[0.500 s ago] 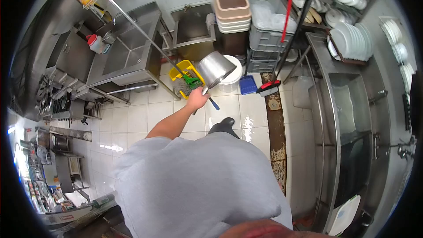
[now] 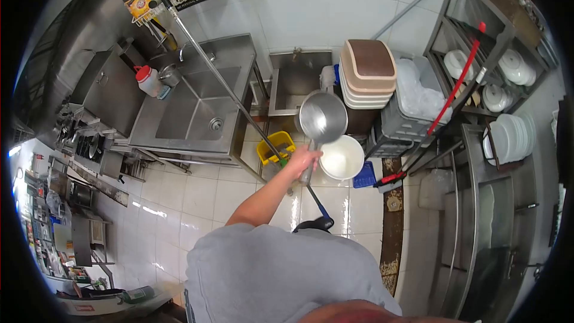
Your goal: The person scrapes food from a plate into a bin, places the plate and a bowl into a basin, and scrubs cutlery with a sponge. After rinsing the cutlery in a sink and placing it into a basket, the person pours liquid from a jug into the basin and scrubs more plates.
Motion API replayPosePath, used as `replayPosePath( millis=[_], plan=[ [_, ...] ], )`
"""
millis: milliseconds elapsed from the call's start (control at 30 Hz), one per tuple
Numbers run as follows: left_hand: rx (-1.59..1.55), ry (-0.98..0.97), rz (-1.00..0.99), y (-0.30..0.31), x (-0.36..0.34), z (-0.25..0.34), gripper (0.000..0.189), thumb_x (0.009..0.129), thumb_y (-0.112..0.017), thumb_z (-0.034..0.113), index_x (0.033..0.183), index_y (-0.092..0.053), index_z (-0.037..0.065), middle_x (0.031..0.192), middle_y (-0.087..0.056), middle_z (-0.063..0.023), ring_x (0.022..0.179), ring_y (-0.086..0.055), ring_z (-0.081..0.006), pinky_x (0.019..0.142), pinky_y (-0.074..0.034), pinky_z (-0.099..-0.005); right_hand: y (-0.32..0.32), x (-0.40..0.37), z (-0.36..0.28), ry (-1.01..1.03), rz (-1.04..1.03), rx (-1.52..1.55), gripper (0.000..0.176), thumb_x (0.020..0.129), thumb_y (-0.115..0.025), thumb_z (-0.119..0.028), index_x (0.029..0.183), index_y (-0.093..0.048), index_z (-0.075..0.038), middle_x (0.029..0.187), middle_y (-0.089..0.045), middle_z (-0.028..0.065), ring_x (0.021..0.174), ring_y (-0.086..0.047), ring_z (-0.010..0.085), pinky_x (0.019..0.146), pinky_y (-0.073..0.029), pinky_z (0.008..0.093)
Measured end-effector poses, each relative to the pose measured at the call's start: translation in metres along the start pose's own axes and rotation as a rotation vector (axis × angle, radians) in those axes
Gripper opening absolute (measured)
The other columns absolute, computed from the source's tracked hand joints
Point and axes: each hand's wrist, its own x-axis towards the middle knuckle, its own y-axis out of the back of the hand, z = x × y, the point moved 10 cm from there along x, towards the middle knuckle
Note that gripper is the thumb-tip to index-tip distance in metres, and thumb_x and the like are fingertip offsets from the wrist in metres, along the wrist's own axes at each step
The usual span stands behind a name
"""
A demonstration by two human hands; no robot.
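My left hand (image 2: 304,162) is closed around the long handle of a metal saucepan (image 2: 323,117). The pan's round opening faces up toward me, and its bare metal inside shows. Just below the pan and to its right stands a white bucket (image 2: 342,158), whose rim the pan partly overlaps in view. Left of the hand, a yellow mop bucket (image 2: 276,147) holds a mop with a long metal pole (image 2: 206,60) leaning up and to the left. My right hand is out of view.
A steel sink (image 2: 197,113) stands left, a small basin (image 2: 296,93) ahead. Stacked brown-lidded bins (image 2: 368,75) and grey crates (image 2: 412,107) stand right of it. A blue dustpan (image 2: 364,175) and red broom (image 2: 391,178) are near the floor drain channel (image 2: 391,227). Plates (image 2: 511,137) sit on the right counter.
The saucepan was tipped on its side by the white bucket; now its opening is turned up toward me. My left hand still grips the handle. The view has shifted, showing more wall and sink.
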Motion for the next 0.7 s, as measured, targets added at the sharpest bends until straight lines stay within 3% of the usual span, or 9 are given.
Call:
replayPosePath(
  millis=[100, 133, 167, 233, 333, 367, 433, 533, 700],
  plan=[
    [0.186, -0.435, 0.190, 0.073, 0.010, 0.170, 0.021, 0.091, -0.073, 0.008, 0.105, -0.058, 0.004, 0.082, -0.065, -0.0065, 0.060, -0.062, -0.0148, 0.049, -0.049, -0.0318, -0.013, 0.002, -0.041, -0.005, -0.018, 0.037, 0.031, 0.094, -0.061, -0.016, 0.123, -0.058, -0.003, 0.091, -0.069, 0.0165, 0.073, -0.071, 0.0329, 0.058, -0.057, 0.0445],
    [0.225, -0.622, 0.188, 0.099, 0.008, 0.235, 0.039, 0.090, -0.072, 0.004, 0.125, -0.054, 0.003, 0.090, -0.065, -0.0076, 0.067, -0.065, -0.0161, 0.051, -0.052, -0.0322, -0.015, 0.001, -0.049, -0.010, -0.023, 0.054, 0.031, 0.095, -0.060, -0.015, 0.123, -0.057, -0.003, 0.091, -0.069, 0.0164, 0.072, -0.070, 0.0324, 0.057, -0.057, 0.0443],
    [0.023, -0.616, 0.099, 0.105, -0.016, 0.289, 0.063, 0.091, -0.069, 0.002, 0.146, -0.040, 0.005, 0.097, -0.063, -0.0092, 0.072, -0.066, -0.0184, 0.053, -0.057, -0.0334, -0.014, 0.001, -0.056, -0.020, -0.017, 0.075, 0.031, 0.095, -0.059, -0.015, 0.123, -0.057, -0.003, 0.091, -0.068, 0.0164, 0.072, -0.070, 0.0318, 0.056, -0.057, 0.0440],
    [0.040, -0.651, 0.130, 0.137, -0.038, 0.354, 0.079, 0.091, -0.066, 0.000, 0.159, -0.025, 0.008, 0.094, -0.062, -0.0084, 0.069, -0.064, -0.0172, 0.055, -0.059, -0.0330, -0.004, 0.002, -0.060, -0.036, 0.004, 0.126, 0.030, 0.096, -0.057, -0.014, 0.123, -0.056, -0.002, 0.090, -0.067, 0.0162, 0.071, -0.070, 0.0308, 0.055, -0.057, 0.0434],
    [0.251, -0.923, 0.554, 0.219, -0.059, 0.422, 0.078, 0.085, -0.072, 0.008, 0.156, -0.039, 0.001, 0.081, -0.063, -0.0044, 0.055, -0.056, -0.0116, 0.048, -0.045, -0.0280, 0.013, 0.021, -0.058, -0.101, 0.029, 0.339, 0.029, 0.097, -0.054, -0.012, 0.124, -0.054, -0.001, 0.088, -0.066, 0.0161, 0.069, -0.070, 0.0293, 0.053, -0.057, 0.0426],
    [0.295, -0.930, 0.639, 0.230, -0.076, 0.443, 0.077, 0.085, -0.073, 0.012, 0.154, -0.042, 0.000, 0.082, -0.065, -0.0062, 0.058, -0.059, -0.0139, 0.054, -0.049, -0.0303, 0.021, 0.038, -0.051, -0.133, 0.015, 0.444, 0.027, 0.099, -0.053, -0.015, 0.123, -0.055, -0.002, 0.088, -0.066, 0.0160, 0.068, -0.069, 0.0297, 0.053, -0.057, 0.0426],
    [0.600, -1.084, 0.984, 0.259, -0.106, 0.488, 0.066, 0.082, -0.075, 0.022, 0.143, -0.057, 0.003, 0.097, -0.075, -0.0177, 0.083, -0.072, -0.0256, 0.079, -0.056, -0.0383, 0.020, 0.042, -0.051, -0.167, 0.007, 0.547, 0.026, 0.100, -0.052, -0.017, 0.121, -0.055, -0.002, 0.088, -0.066, 0.0159, 0.067, -0.069, 0.0300, 0.053, -0.057, 0.0426],
    [0.906, -1.112, 1.334, 0.305, -0.105, 0.548, 0.061, 0.083, -0.067, 0.025, 0.142, -0.059, 0.009, 0.102, -0.073, -0.0274, 0.098, -0.070, -0.0451, 0.090, -0.054, -0.0504, 0.027, 0.027, -0.075, -0.109, 0.104, 0.285, 0.024, 0.100, -0.053, -0.016, 0.119, -0.056, -0.002, 0.085, -0.065, 0.0158, 0.063, -0.068, 0.0305, 0.050, -0.056, 0.0427],
    [1.038, -0.927, 1.433, 0.362, -0.053, 0.646, 0.055, 0.085, -0.066, 0.019, 0.136, -0.056, 0.002, 0.126, -0.056, -0.0320, 0.114, -0.061, -0.0483, 0.099, -0.052, -0.0495, 0.016, -0.038, -0.128, -0.091, 0.030, -0.025, 0.028, 0.090, -0.054, -0.002, 0.117, -0.059, 0.000, 0.082, -0.067, 0.0183, 0.057, -0.067, 0.0298, 0.047, -0.055, 0.0424]
  ],
)
